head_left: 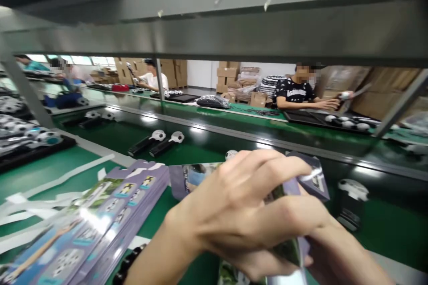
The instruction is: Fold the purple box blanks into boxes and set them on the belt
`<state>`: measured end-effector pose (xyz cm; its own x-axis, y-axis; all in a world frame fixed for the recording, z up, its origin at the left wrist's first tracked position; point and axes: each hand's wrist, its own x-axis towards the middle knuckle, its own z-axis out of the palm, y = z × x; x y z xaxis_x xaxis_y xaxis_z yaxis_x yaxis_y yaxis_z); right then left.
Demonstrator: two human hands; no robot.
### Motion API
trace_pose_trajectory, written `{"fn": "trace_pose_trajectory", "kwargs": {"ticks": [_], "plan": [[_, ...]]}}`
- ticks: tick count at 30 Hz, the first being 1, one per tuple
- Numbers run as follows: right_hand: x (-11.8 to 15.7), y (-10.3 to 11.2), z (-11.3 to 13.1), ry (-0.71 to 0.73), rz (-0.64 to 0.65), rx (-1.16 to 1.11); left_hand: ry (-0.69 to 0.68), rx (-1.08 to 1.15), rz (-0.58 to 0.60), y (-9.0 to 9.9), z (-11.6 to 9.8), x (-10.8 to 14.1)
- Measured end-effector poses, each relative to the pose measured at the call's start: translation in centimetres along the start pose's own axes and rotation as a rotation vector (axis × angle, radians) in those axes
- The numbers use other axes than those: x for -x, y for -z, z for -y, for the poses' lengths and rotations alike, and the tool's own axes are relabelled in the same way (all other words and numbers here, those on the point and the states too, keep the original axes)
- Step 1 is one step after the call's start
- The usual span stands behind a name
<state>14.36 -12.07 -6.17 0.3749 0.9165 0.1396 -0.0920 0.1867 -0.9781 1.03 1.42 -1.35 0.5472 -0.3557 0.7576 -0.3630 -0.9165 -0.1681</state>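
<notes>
Left hand [240, 213] has its grip clasped around a purple printed carton [310, 178]; right hand [334, 254] grasps the same carton from below, above the green surface [50, 169].

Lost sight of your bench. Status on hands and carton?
Left hand and right hand both gripping purple carton. Flat carton stack lies left. Nothing blocking.

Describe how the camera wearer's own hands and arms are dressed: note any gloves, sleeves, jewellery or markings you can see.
Both hands are bare, no gloves. The left hand shows a dark beaded bracelet at the wrist and no sleeve on the visible forearm. The right hand shows no ring, watch or sleeve in view; its wrist is partly cut off by the frame.
</notes>
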Motion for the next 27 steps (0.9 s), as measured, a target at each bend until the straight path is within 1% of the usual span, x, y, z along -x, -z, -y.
{"fn": "trace_pose_trajectory", "kwargs": {"ticks": [2,4,5,7,9,10,11,12,13,14,17,19,21,24,26,27], "plan": [[-0.1,-0.9,0.7,-0.069,-0.034,-0.037,-0.031,-0.019,0.012,-0.2,0.2,0.0],[-0.2,-1.8,1.2,-0.106,-0.088,-0.067,-0.045,-0.002,-0.015,-0.4,0.4,-0.2],[-0.2,-2.1,1.3,-0.112,-0.106,-0.079,-0.044,0.012,-0.029,-0.6,0.6,-0.3],[-0.3,-2.2,1.3,-0.091,-0.09,-0.096,-0.028,0.04,-0.051,-0.9,0.9,-0.4],[-0.8,-1.8,0.7,-0.052,-0.098,-0.115,-0.017,0.046,-0.055,-1.1,1.2,-0.4],[-1.2,-1.3,0.3,0.005,-0.137,-0.097,-0.018,0.035,-0.054,-1.1,1.3,-0.3],[-1.7,-0.7,-0.3,0.073,-0.203,-0.052,-0.018,0.016,-0.06,-1.0,1.4,-0.2],[-2.3,0.0,-0.9,0.114,-0.275,0.029,0.012,-0.008,-0.049,-0.9,1.5,-0.1],[-2.9,0.8,-1.6,0.113,-0.335,0.134,0.072,-0.029,-0.009,-0.7,1.5,0.0],[-3.4,1.7,-2.3,0.071,-0.372,0.244,0.157,-0.039,0.056,-0.5,1.6,0.1],[-4.3,4.6,-4.1,-0.2,-0.411,0.526,0.425,-0.028,0.338,-0.4,1.8,0.3],[-4.1,6.3,-4.6,-0.302,-0.402,0.701,0.538,-0.023,0.494,-0.7,2.0,0.4],[-3.4,7.2,-4.5,-0.393,-0.35,0.907,0.654,-0.012,0.633,-1.4,2.3,0.5],[-2.2,7.0,-3.5,-0.559,-0.23,1.159,0.822,-0.003,0.854,-3.0,2.4,1.0],[-1.7,5.9,-2.8,-0.631,-0.136,1.26,0.9,0.0,1.015,-4.3,2.2,1.5],[-1.7,5.2,-2.5,-0.643,-0.085,1.289,0.924,0.006,1.084,-4.9,2.0,1.7]]}}
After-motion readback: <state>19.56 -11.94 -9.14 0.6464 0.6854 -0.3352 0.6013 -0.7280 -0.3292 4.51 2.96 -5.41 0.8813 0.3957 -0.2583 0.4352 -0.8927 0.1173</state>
